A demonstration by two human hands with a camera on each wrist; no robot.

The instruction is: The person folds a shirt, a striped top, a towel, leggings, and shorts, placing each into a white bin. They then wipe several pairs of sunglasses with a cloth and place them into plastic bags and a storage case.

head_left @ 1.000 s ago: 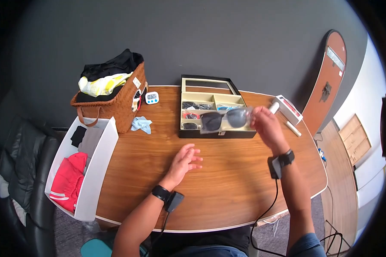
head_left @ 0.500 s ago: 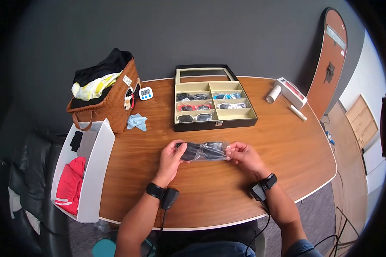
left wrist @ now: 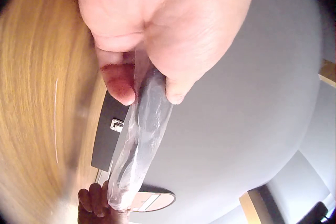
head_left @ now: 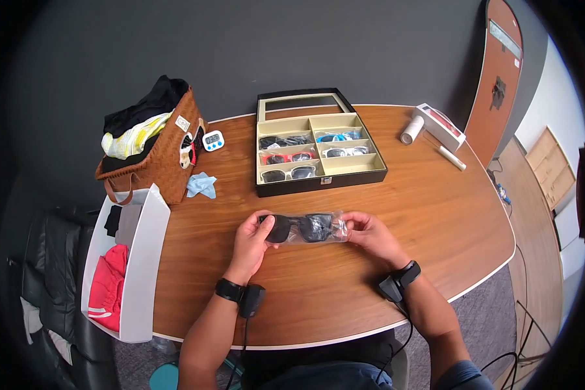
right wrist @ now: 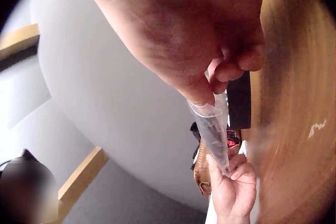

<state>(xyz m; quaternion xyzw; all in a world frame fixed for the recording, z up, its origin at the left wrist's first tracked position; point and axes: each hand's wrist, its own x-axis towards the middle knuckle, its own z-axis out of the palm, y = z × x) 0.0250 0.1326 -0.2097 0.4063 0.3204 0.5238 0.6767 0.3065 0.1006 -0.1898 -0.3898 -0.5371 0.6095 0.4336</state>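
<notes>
Both hands hold a pair of dark sunglasses [head_left: 315, 227] in a clear plastic sleeve, level above the table in front of the person. The left hand [head_left: 247, 246] grips the left end, its thumb on the near face over one lens. At the other end, the right hand [head_left: 373, 238] pinches the sleeve's loose plastic between thumb and fingers. In the left wrist view the sleeve [left wrist: 137, 145] runs edge-on from the left thumb and fingers to the right hand. Behind them is an open eyewear case [head_left: 286, 189], with several sleeved glasses in its compartments.
On the left stand a brown basket [head_left: 153, 170] of clothes and a white bin [head_left: 143, 273] with folded clothes. A timer [head_left: 213, 141] and a blue cloth [head_left: 202, 185] lie beside the basket. At the back right are a white box [head_left: 441, 128], a roll [head_left: 411, 130] and a white tube [head_left: 452, 158].
The right hand has brought the sleeved sunglasses from over the case toward the person. The left hand, free before, has taken hold of their left end. The head view has shifted slightly.
</notes>
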